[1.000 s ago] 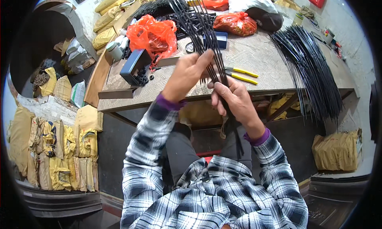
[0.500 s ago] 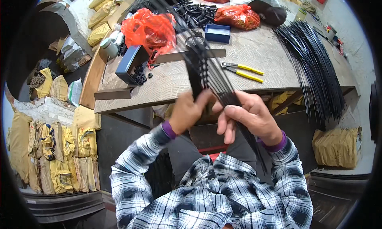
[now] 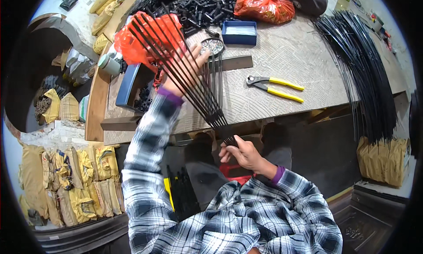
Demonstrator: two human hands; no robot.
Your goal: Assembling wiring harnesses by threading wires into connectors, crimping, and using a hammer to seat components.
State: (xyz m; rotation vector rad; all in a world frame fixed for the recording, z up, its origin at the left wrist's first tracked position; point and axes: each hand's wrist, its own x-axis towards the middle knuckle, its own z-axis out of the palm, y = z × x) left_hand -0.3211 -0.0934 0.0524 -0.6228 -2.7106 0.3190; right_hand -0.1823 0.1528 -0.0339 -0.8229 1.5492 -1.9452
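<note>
My right hand (image 3: 247, 155) is closed round the lower end of a bundle of thin black rods (image 3: 215, 118), which look like umbrella ribs. Above the grip the rods fan out toward the far left, over the table. Behind the fan, my left hand (image 3: 184, 72) reaches forward with fingers stretched out, partly covered by the rods. Its fingertips are beside a small round dark dish (image 3: 213, 46) of tiny silvery pieces. I see nothing held in that hand.
Yellow-handled pincers (image 3: 282, 88) lie on the table (image 3: 299, 55). A blue box (image 3: 239, 32), red plastic bags (image 3: 264, 8), a heap of black plastic parts (image 3: 205, 11) and a flat metal bar (image 3: 238, 62) are also there. Long black rods (image 3: 363, 73) overhang the right edge.
My left hand has left the bundle and moved forward to the dish. My right hand has drawn down and left with the rods, which now fan out and tilt far left.
</note>
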